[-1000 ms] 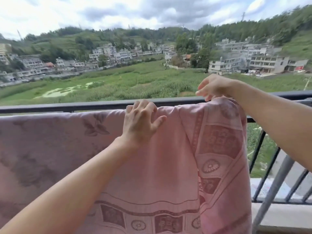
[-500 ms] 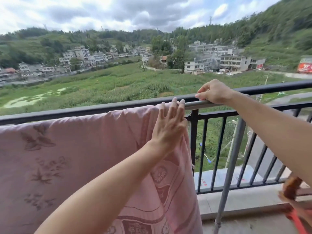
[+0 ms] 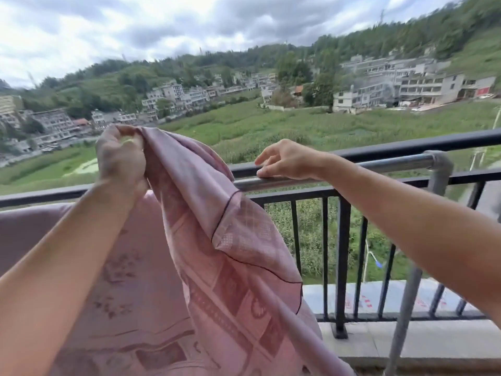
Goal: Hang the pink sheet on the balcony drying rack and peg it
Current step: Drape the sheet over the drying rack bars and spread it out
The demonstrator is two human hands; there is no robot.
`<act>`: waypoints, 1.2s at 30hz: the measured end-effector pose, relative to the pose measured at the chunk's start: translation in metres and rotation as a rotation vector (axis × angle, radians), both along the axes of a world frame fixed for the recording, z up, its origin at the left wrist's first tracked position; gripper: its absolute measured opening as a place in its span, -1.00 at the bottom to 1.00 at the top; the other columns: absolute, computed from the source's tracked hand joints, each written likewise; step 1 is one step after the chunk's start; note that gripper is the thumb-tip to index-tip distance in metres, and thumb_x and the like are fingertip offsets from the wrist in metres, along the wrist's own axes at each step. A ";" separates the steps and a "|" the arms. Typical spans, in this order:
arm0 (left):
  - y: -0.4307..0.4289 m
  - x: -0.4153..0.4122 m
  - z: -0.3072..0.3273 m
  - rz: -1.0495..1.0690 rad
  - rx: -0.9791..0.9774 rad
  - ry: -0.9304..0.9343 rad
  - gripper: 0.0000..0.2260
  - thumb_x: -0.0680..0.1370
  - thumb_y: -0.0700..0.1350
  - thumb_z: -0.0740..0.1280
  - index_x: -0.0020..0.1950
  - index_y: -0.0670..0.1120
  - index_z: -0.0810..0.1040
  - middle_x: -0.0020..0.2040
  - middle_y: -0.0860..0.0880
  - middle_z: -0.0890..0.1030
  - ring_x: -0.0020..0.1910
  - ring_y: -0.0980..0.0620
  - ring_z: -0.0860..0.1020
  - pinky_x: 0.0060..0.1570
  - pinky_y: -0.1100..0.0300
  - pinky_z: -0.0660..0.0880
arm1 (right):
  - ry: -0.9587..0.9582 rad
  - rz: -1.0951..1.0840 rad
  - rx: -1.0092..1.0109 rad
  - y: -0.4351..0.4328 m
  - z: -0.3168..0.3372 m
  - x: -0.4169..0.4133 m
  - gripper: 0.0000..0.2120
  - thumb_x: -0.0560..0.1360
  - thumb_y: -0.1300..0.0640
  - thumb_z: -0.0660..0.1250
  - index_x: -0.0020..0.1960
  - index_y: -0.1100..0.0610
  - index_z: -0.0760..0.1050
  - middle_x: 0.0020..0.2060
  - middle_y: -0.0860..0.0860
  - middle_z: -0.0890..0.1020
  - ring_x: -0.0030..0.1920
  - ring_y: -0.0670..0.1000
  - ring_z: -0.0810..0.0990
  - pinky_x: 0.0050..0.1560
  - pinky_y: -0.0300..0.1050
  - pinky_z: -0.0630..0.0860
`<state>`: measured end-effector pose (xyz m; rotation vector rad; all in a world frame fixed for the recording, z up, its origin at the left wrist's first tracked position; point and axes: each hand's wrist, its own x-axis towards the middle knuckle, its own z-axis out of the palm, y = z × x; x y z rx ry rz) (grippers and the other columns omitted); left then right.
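The pink sheet (image 3: 189, 267), patterned with flowers and bordered squares, hangs over the left part of the silver drying-rack bar (image 3: 379, 165). My left hand (image 3: 119, 161) is shut on the sheet's top edge and holds it lifted well above the bar, so a folded corner droops to the right. To its right, my right hand (image 3: 287, 160) rests on the bare bar, fingertips touching it, fingers loosely curled and holding nothing. No peg is in view.
The rack bar ends at an elbow joint (image 3: 440, 165) and a slanting leg (image 3: 406, 308) on the right. Just beyond runs the black balcony railing (image 3: 344, 240) with vertical bars, on a concrete ledge (image 3: 406, 340). Fields and buildings lie far below.
My left hand went from lying flat on the draped sheet to pinching its edge and lifting it up and left. My right hand stays on the bar. The view swung back left.
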<state>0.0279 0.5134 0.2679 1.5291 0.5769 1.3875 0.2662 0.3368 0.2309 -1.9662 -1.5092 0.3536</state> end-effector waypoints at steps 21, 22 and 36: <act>0.031 -0.102 0.041 0.124 0.245 0.725 -0.62 0.48 0.10 0.44 -0.33 -0.10 0.38 -0.38 -0.07 0.41 -0.39 0.00 0.39 -0.38 0.17 0.32 | -0.260 -0.178 0.314 0.131 0.091 -0.091 -0.88 0.49 -0.01 0.44 -0.08 -0.01 0.53 -0.24 -0.10 0.60 -0.27 -0.11 0.54 -0.34 -0.22 0.43; 0.039 -0.101 0.035 0.089 0.147 0.694 -0.69 0.51 0.02 0.44 -0.28 -0.13 0.43 -0.35 -0.10 0.45 -0.36 -0.02 0.43 -0.38 0.16 0.34 | -0.349 -0.221 0.216 0.133 0.077 -0.090 -0.88 0.49 -0.03 0.42 -0.08 -0.02 0.54 -0.21 -0.10 0.62 -0.25 -0.09 0.54 -0.33 -0.22 0.41; 0.101 -0.117 0.004 0.069 -0.325 0.284 -0.84 0.58 -0.15 0.33 0.06 -0.24 0.56 -0.10 -0.19 0.60 -0.23 -0.09 0.58 -0.05 -0.04 0.57 | -0.831 0.233 0.325 0.097 -0.045 -0.224 -0.65 0.45 -0.19 0.32 0.06 0.05 0.56 -0.12 0.00 0.65 -0.17 0.14 0.64 -0.29 -0.06 0.45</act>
